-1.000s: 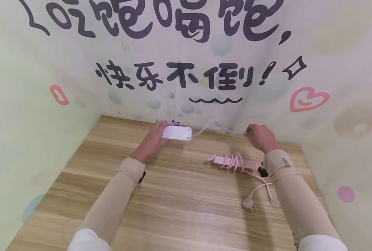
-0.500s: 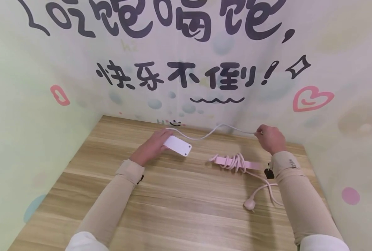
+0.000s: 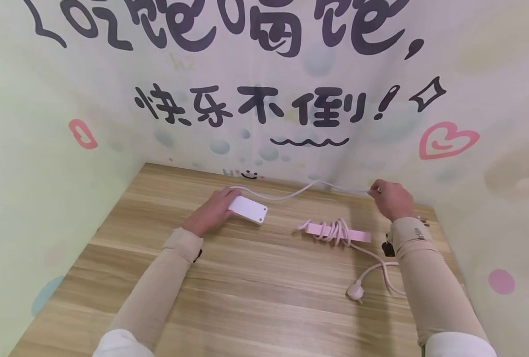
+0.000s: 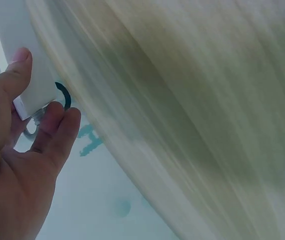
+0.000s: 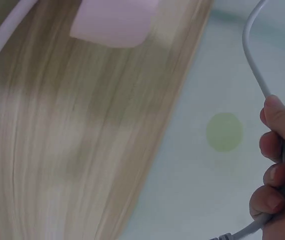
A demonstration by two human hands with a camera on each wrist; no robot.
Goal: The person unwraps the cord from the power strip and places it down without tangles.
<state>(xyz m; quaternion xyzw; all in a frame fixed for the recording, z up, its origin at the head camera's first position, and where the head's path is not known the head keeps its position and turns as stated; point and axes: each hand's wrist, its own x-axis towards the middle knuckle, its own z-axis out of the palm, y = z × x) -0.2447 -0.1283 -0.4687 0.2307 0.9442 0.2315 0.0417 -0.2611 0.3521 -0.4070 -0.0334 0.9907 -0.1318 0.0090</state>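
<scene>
White block [image 3: 247, 209] pinched by a person's left hand [image 3: 212, 213] near the 12 o'clock edge of a wooden tabletop [image 3: 264, 307]; its cord [image 3: 287, 198] runs toward 3 o'clock into the right hand's [image 3: 393, 199] curled grip. A pink cord-wrapped strip [image 3: 336, 232] lies at the block's 3-to-4 o'clock.
</scene>
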